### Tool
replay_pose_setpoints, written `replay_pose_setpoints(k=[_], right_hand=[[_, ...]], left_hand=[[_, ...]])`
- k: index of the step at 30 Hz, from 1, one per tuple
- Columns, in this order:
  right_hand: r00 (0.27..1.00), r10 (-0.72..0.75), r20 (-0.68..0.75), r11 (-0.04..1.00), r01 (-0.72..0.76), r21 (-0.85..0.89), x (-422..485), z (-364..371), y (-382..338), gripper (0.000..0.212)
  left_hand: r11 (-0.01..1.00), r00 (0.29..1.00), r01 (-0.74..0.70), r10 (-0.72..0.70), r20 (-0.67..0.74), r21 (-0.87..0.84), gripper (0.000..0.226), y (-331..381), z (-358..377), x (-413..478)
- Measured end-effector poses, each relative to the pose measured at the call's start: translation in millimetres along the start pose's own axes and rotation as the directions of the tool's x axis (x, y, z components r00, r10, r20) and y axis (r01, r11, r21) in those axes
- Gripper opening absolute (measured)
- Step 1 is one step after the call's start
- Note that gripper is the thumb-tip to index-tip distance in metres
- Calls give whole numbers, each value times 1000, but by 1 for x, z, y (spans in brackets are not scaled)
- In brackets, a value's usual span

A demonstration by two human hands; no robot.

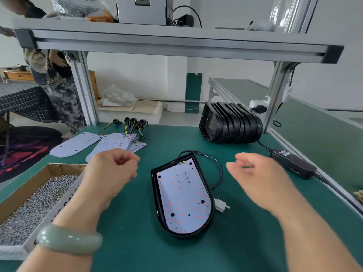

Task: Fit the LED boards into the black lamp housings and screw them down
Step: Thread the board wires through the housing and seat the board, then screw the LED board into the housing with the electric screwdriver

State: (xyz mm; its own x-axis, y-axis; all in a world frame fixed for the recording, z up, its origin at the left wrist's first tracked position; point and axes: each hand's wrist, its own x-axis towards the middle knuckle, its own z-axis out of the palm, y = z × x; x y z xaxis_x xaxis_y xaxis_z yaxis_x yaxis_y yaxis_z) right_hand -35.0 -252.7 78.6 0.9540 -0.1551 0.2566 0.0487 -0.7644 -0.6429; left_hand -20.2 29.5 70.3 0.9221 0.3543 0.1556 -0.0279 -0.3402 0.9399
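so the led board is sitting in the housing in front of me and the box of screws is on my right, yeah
Not quite: the box of screws is on your left, beside the left hand, as the head view shows. The rest holds: the LED board is sitting in the black housing in front of you.

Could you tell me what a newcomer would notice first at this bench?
Probably the white LED board dotted with glowing red points, seated in a black lamp housing mid-table between the left hand and right hand. Then the cardboard box of silver screws at the left.
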Motion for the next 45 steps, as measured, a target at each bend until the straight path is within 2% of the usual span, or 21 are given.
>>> replay_pose_setpoints(k=[2, 4, 6, 7, 8, 10, 12, 13, 15, 17, 18, 20, 22, 24, 26, 28, 30, 33, 38, 42, 45], right_hand=[[999, 20, 28, 956, -11, -293, -4, -29, 17, 59], [993, 98, 62, 792, -40, -609, -9, -50, 42, 64], [969, 223, 111, 643, -60, -763, -14, -59, 68, 68], [952, 272, 142, 610, -57, -790, -18, -59, 77, 72], [945, 288, 157, 604, -52, -795, -22, -58, 84, 77], [958, 248, 144, 669, -62, -741, -26, -56, 95, 92], [972, 206, 109, 757, -88, -647, -26, -61, 103, 93], [983, 152, 104, 801, -61, -595, -23, -65, 111, 76], [991, 97, 97, 848, -31, -529, -14, -78, 126, 12], [993, 108, 52, 846, -64, -529, -7, -92, 140, 30], [981, 189, 44, 833, -136, -536, -6, -98, 140, 31], [976, 217, -12, 789, -182, -587, -1, -103, 138, 38], [987, 150, -56, 739, -150, -657, -8, -102, 122, 49], [988, 151, -12, 704, -116, -701, -19, -94, 104, 67], [960, 253, 124, 624, -63, -779, -28, -79, 88, 76], [935, 294, 197, 608, -24, -794, -30, -69, 79, 56], [930, 257, 263, 631, 44, -774, -28, -64, 67, 39], [914, 153, 376, 677, 181, -713, -25, -56, 60, 23], [867, -82, 492, 651, 420, -632, -27, -52, 63, 22], [850, -161, 501, 633, 479, -609, -34, -55, 72, 42], [845, -217, 490, 579, 515, -632, -34, -63, 64, 44]], left_hand=[[996, 998, 5, 1, 59, -92, 23, -2, 12, -3], [987, 995, 6, 11, 100, -161, 22, 0, 21, -3], [980, 990, 6, 22, 140, -197, 20, 3, 27, -4], [978, 988, -1, 33, 153, -207, 19, 7, 30, -4], [973, 985, -12, 50, 163, -229, 18, 9, 32, -4], [963, 984, -27, 72, 160, -267, 18, 14, 36, -3], [955, 985, -32, 80, 152, -295, 16, 17, 40, -2], [951, 987, -35, 82, 142, -307, 16, 16, 41, -2], [947, 992, -44, 80, 100, -318, 17, 10, 42, -2], [952, 996, -37, 59, 64, -305, 18, 1, 41, -3], [955, 998, -29, 46, 51, -295, 18, -3, 41, -4], [961, 999, -20, 30, 32, -277, 17, -8, 39, -2], [959, 1000, -25, 28, 7, -282, 18, -10, 37, 0], [958, 999, -36, 35, -6, -285, 19, -10, 36, 0], [955, 999, -49, 48, -11, -293, 20, -10, 36, -1], [952, 998, -58, 56, -14, -301, 19, -9, 37, -3], [945, 998, -65, 62, -20, -319, 19, -9, 38, -3], [939, 996, -84, 77, -34, -333, 19, -9, 38, -3], [938, 995, -99, 96, -26, -333, 17, -10, 38, -5], [937, 994, -103, 108, -4, -334, 17, -8, 41, -7], [936, 995, -93, 103, 11, -340, 17, -8, 42, -9]])
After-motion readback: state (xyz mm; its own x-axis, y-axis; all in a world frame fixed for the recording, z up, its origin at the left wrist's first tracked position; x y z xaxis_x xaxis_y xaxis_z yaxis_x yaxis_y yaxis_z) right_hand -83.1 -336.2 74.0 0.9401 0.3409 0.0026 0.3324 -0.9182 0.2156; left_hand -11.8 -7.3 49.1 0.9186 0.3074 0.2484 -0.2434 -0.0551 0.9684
